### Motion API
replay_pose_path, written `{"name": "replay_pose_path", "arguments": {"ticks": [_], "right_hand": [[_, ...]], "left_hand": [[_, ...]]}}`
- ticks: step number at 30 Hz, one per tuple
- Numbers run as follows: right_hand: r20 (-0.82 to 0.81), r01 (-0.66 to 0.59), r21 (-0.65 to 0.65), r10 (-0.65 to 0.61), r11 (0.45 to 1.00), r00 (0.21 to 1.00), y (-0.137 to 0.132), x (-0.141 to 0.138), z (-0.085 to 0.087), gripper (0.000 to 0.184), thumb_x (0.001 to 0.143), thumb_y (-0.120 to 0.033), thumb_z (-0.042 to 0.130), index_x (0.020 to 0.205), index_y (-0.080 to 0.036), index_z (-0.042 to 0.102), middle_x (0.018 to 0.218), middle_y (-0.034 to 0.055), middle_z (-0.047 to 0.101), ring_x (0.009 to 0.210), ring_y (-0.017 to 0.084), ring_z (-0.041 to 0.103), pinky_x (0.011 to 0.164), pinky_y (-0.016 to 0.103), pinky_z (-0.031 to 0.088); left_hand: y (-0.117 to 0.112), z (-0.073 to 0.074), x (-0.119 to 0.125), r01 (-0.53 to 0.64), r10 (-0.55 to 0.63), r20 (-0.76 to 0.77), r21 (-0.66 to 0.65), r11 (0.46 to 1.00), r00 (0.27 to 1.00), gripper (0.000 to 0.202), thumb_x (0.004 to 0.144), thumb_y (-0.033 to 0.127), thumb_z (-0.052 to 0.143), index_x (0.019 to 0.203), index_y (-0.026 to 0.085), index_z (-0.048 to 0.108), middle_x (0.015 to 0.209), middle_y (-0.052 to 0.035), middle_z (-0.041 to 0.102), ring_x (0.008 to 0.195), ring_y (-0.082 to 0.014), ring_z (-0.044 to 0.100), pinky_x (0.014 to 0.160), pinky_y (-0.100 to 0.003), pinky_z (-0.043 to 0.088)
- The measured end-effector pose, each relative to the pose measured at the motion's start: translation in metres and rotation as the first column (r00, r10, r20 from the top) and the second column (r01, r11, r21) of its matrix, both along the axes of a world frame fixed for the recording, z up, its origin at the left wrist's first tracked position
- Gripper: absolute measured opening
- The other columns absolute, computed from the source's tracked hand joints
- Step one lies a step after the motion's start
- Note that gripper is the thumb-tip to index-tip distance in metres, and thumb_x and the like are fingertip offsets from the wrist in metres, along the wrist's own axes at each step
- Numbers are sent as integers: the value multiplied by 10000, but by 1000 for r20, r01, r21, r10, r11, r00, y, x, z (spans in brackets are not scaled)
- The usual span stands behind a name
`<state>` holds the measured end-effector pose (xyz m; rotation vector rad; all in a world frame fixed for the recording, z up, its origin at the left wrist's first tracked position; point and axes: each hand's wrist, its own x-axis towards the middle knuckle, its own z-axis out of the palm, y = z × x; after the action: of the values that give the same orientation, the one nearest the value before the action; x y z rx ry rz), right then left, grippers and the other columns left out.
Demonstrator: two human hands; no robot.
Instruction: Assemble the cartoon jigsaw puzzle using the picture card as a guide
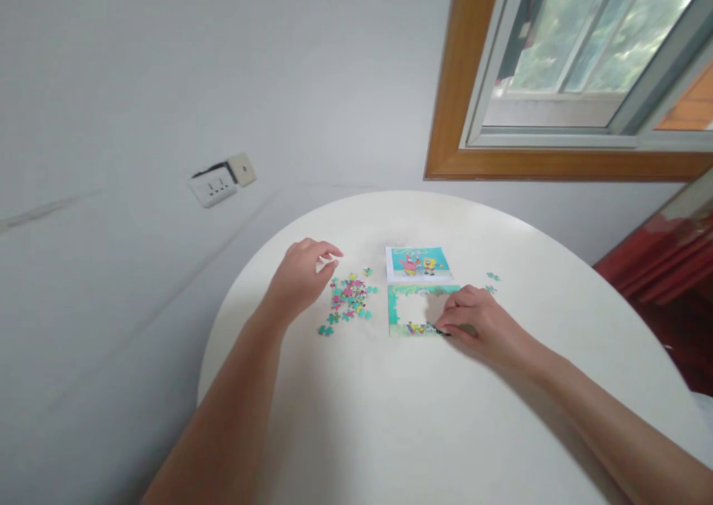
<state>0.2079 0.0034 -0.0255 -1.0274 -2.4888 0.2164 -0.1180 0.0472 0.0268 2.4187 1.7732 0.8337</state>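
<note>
left hand (304, 275): grip parted, near loose pieces (350, 295) | right hand (486, 321): over puzzle border (393, 310), grip unclear

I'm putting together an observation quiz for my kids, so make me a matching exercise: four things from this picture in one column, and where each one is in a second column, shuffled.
Things
1. Left hand
2. Right hand
3. SpongeBob picture
4. Pile of jigsaw pieces

Places
A. Just beyond the far edge of the jigsaw border
B. Between the left hand and the jigsaw border
C. Fingertips at the jigsaw border's near edge
D. On the left side of the pile

Right pairs: 1-D, 2-C, 3-A, 4-B
</note>
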Motion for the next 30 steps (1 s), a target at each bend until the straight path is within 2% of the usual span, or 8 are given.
{"name": "replay_pose_path", "arguments": {"ticks": [5,10,14,20,25,30], "right_hand": [[17,9,14,-9,1000,1000,0,1,-2,190,835,-182,546,877,-260,714,866,53,656,813,179,563,732,316,409],[12,19,18,-19,1000,1000,0,1,-2,209,856,-217,514,881,-255,718,853,63,655,804,189,575,706,323,427],[-28,63,8,-63,998,998,0,2,-2,225,873,-235,495,913,-251,716,858,62,658,819,202,584,717,340,435],[-70,81,5,-81,997,994,3,7,-2,251,891,-252,465,899,-225,715,859,73,669,838,219,604,740,364,458],[-116,115,-4,-115,993,987,5,13,-1,266,887,-261,450,903,-223,713,868,83,676,833,224,615,739,370,480],[-145,130,4,-128,991,981,8,19,4,242,869,-275,475,901,-241,712,877,83,679,840,219,621,731,350,502]], "left_hand": [[1,-15,-9,4,-39,-202,-171,985,979,224,777,213,498,883,187,693,840,-63,630,830,-201,570,828,-342,424],[-3,-20,-6,43,-95,-185,-267,963,978,234,722,159,549,896,208,698,840,-51,625,821,-193,583,795,-314,438],[-5,-20,-4,48,-109,-173,-323,945,979,225,762,195,561,949,192,686,861,-64,629,817,-193,591,773,-303,442],[-6,-26,6,58,-118,-180,-308,950,977,212,810,308,559,949,179,656,891,-70,610,855,-205,578,784,-306,430],[-5,-30,10,76,-133,-158,-319,945,978,152,809,249,545,907,180,638,857,-54,590,820,-190,572,749,-285,422],[-6,-30,9,87,-124,-109,-302,949,986,174,812,186,502,923,184,636,853,-48,576,798,-177,571,748,-280,428]]}}
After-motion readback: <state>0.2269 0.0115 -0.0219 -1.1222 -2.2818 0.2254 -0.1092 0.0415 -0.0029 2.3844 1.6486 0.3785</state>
